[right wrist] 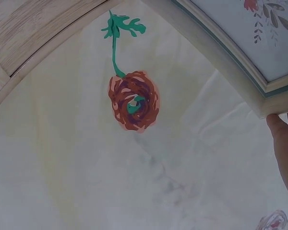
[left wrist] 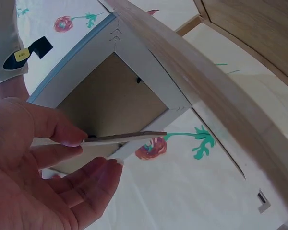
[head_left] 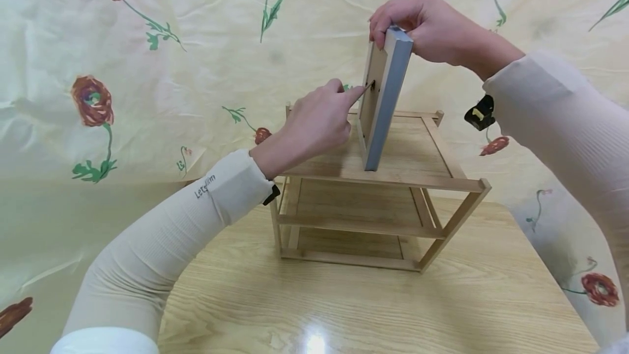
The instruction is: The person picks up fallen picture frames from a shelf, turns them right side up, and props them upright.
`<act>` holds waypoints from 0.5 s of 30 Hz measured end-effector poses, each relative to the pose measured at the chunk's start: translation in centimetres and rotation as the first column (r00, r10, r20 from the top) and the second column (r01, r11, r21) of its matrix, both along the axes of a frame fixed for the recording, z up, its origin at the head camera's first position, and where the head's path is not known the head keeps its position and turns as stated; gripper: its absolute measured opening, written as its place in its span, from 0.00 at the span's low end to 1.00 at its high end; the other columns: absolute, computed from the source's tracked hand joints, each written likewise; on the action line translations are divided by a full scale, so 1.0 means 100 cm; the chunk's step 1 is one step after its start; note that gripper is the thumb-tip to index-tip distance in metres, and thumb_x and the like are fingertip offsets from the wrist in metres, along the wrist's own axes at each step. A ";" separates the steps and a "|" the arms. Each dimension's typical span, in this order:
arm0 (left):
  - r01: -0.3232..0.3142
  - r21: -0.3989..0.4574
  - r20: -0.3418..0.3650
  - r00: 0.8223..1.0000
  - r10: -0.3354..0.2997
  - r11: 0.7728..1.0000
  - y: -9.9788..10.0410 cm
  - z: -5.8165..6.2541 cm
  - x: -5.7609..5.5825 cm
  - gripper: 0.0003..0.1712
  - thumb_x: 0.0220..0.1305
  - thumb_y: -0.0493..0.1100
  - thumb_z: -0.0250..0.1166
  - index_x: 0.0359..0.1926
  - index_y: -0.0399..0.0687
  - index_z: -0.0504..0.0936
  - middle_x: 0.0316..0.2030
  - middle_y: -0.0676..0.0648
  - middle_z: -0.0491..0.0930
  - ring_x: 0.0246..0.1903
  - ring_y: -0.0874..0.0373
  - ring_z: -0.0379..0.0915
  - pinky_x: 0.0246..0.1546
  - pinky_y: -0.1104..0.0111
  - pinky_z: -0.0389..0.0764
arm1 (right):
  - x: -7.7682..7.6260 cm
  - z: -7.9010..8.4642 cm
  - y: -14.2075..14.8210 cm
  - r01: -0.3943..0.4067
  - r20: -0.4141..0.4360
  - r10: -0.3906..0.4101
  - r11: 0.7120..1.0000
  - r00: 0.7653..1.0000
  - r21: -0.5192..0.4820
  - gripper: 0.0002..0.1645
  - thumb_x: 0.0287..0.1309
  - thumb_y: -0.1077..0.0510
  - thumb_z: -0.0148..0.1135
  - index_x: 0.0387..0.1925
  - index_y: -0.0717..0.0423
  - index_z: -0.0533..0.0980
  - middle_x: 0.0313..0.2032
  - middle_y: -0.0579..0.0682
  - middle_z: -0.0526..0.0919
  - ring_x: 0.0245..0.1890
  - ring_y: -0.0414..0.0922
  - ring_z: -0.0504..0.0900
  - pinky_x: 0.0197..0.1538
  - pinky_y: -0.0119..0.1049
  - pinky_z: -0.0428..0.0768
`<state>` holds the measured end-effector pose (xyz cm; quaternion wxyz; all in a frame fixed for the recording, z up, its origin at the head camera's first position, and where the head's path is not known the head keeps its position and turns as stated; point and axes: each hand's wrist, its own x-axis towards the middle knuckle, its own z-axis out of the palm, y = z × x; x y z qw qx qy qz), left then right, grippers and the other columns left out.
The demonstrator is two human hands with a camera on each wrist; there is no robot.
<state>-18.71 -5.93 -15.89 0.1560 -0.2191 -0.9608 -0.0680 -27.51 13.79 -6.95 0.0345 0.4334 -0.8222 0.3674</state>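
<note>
A picture frame (head_left: 390, 97) with a blue-grey edge stands tilted over a wooden rack's top shelf (head_left: 417, 143), its lower corner close to the shelf's front bar. My right hand (head_left: 425, 29) grips the frame's upper end. Its front shows a floral print (right wrist: 273, 33) in the right wrist view. My left hand (head_left: 319, 116) is at the frame's back, where a beige panel (left wrist: 120, 96) sits inside a white border. Between left thumb and index finger I pinch a thin flat strip (left wrist: 125, 138), seen edge-on; the other fingers are loosely bent below it.
The wooden rack has lower shelves (head_left: 354, 201) under the top one and stands on a wood-grain table (head_left: 314, 294). A cream cloth with painted flowers (head_left: 196, 70) hangs behind and at the sides. Black straps (head_left: 480, 113) sit at both wrists.
</note>
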 end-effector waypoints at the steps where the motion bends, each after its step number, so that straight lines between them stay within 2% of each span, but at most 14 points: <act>1: 0.000 0.000 -0.001 1.000 0.000 1.000 0.000 0.000 0.000 0.38 0.60 0.35 0.53 0.72 0.58 0.62 0.52 0.44 0.72 0.34 0.54 0.71 0.26 0.62 0.76 | 0.000 0.000 0.000 0.001 0.002 -0.001 1.000 1.000 -0.003 0.06 0.62 0.70 0.58 0.31 0.65 0.80 0.44 0.44 0.78 0.53 0.44 0.67 0.63 0.43 0.61; 6: -0.007 0.056 -0.004 1.000 0.007 0.998 0.001 -0.002 0.001 0.39 0.59 0.36 0.53 0.73 0.57 0.60 0.54 0.46 0.70 0.37 0.56 0.70 0.27 0.64 0.76 | 0.001 0.000 -0.001 -0.002 -0.007 0.002 1.000 1.000 -0.006 0.07 0.62 0.71 0.57 0.31 0.65 0.80 0.44 0.44 0.78 0.53 0.44 0.67 0.61 0.41 0.62; 9: 0.021 0.189 -0.020 1.000 -0.017 0.982 0.003 -0.004 0.003 0.40 0.57 0.37 0.55 0.72 0.55 0.59 0.57 0.47 0.67 0.39 0.58 0.69 0.29 0.68 0.75 | 0.001 -0.001 -0.002 -0.001 -0.010 0.001 1.000 1.000 -0.004 0.06 0.62 0.70 0.58 0.31 0.65 0.80 0.44 0.44 0.79 0.53 0.44 0.67 0.62 0.42 0.61; 11: 0.068 0.307 -0.048 0.997 -0.056 0.949 0.005 -0.004 0.005 0.39 0.56 0.38 0.58 0.71 0.52 0.60 0.58 0.48 0.66 0.45 0.59 0.68 0.34 0.70 0.74 | 0.002 -0.001 -0.002 0.002 -0.011 -0.002 1.000 1.000 -0.004 0.06 0.62 0.70 0.58 0.31 0.65 0.80 0.44 0.44 0.79 0.53 0.44 0.68 0.61 0.41 0.62; 15: 0.200 0.507 -0.136 0.979 -0.151 0.838 0.007 -0.003 0.010 0.36 0.57 0.38 0.62 0.67 0.47 0.63 0.54 0.48 0.69 0.50 0.59 0.66 0.44 0.73 0.69 | 0.003 -0.001 -0.002 0.002 -0.005 -0.002 1.000 1.000 -0.017 0.08 0.61 0.72 0.56 0.31 0.65 0.80 0.43 0.44 0.79 0.53 0.44 0.68 0.59 0.38 0.63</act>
